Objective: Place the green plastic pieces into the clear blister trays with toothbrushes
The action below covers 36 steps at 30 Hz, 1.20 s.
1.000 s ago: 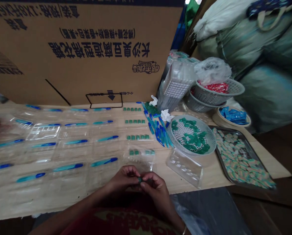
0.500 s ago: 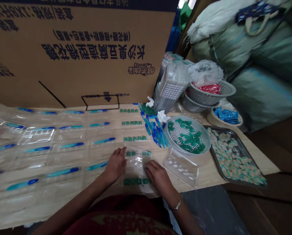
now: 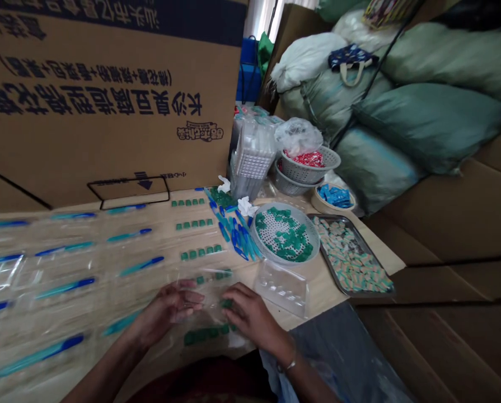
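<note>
My right hand pinches a small green candy above a clear plastic tray near the front edge of the table. Facing it across the same tray is my left hand, fingers loosely stretched and apart, with nothing plainly in them. Just beyond my hands, a row of green candies has a gap in it. Closer to me lies another green row, partly covered by my right hand. Further back, more green pieces sit in short rows.
Blue pens lie in clear trays to the left, more in a pile. To the right are a perforated basket of green candies, an empty clear tray and a metal tray of candies. A large carton stands behind.
The view has swung right. My left hand has turned and its fingers have loosened from the tray's edge. My right hand has lifted slightly, showing a green candy in its fingers.
</note>
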### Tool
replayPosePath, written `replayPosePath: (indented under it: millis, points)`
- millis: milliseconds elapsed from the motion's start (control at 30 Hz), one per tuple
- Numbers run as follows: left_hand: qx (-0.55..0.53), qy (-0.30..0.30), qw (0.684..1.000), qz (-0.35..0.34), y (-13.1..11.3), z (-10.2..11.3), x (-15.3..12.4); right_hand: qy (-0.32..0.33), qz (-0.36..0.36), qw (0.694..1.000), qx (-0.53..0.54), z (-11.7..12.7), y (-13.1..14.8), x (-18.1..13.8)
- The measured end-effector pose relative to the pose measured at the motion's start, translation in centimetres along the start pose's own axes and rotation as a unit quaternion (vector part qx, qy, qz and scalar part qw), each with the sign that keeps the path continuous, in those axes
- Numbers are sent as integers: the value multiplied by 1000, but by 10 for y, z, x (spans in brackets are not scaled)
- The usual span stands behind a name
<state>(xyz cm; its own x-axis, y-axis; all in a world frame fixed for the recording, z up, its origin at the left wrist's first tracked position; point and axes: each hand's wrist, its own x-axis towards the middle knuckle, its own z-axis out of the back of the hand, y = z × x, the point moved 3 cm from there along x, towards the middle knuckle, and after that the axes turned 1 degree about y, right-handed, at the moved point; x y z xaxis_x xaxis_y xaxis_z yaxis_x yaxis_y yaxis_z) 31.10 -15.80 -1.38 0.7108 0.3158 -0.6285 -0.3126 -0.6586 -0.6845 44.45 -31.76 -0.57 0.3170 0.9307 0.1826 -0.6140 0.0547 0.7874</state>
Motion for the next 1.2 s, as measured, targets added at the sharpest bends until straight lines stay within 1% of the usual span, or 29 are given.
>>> replayPosePath:
  millis: [33, 67, 100, 133, 167, 200, 267, 367, 433, 533, 567, 600, 633, 700, 733, 767, 800, 833, 867, 900, 933, 967, 1033, 1133, 1200]
  points:
    - [-8, 2, 1000, 0, 0, -1, 1, -13, -4, 1000, 15, 15, -8, 5]
    - [-13, 1, 1000, -5, -1, -1, 2, -40, -17, 999, 15, 34, -20, 12]
    - [-14, -6, 1000, -11, -2, -2, 4, -84, -43, 995, -16, 55, -36, 19]
    - [-12, -17, 1000, -19, -3, -3, 5, -134, -86, 983, -88, 77, -54, 26]
    - [-9, -29, 999, -25, -4, -3, 6, -173, -140, 960, -169, 98, -73, 33]
    - [-7, -41, 999, -31, -5, -4, 7, -183, -164, 950, -194, 114, -91, 40]
    - [-2, -62, 997, -44, -7, -3, 9, -176, -191, 940, -223, 135, -121, 52]
    - [21, -94, 992, -85, -11, 2, 8, -146, -218, 936, -235, 144, -149, 61]
    - [41, -105, 988, -108, -11, 8, 8, -136, -234, 931, -243, 144, -156, 60]
    - [75, -115, 983, -122, -7, 20, 10, -138, -247, 925, -252, 147, -159, 54]
    - [101, -133, 976, -139, -5, 24, 11, -141, -251, 924, -252, 150, -158, 52]
    - [139, -164, 962, -170, -5, 29, 11, -145, -254, 923, -249, 152, -156, 51]
    - [187, -205, 936, -215, -6, 32, 9, -150, -257, 923, -244, 154, -153, 50]
    - [289, -278, 856, -326, -10, 30, 2, -160, -259, 924, -231, 150, -140, 50]
    - [330, -288, 819, -372, -11, 24, -2, -165, -252, 929, -215, 142, -130, 50]
    - [359, -270, 798, -402, -11, 15, -4, -168, -235, 940, -179, 131, -117, 50]
    - [373, -230, 799, -412, -11, 4, -5, -167, -212, 954, -130, 115, -101, 50]
    - [372, -173, 817, -405, -10, -8, -4, -164, -178, 969, -55, 97, -84, 49]
    - [357, -112, 844, -383, -8, -21, -1, -153, -144, 977, 30, 77, -66, 47]
    - [330, -65, 871, -359, -7, -33, 1, -137, -125, 979, 90, 57, -49, 45]
    - [304, -33, 888, -343, -6, -43, 4, -119, -114, 978, 130, 39, -33, 42]
    - [279, -18, 901, -332, -5, -51, 6, -110, -111, 975, 160, 24, -21, 39]
    - [239, -16, 918, -317, -4, -58, 9, -104, -119, 969, 192, 3, -5, 34]
    - [186, -37, 940, -282, -1, -53, 9, -110, -138, 963, 205, -9, 0, 29]
    - [129, -38, 962, -239, 2, -45, 6, -106, -135, 967, 189, -12, 3, 24]
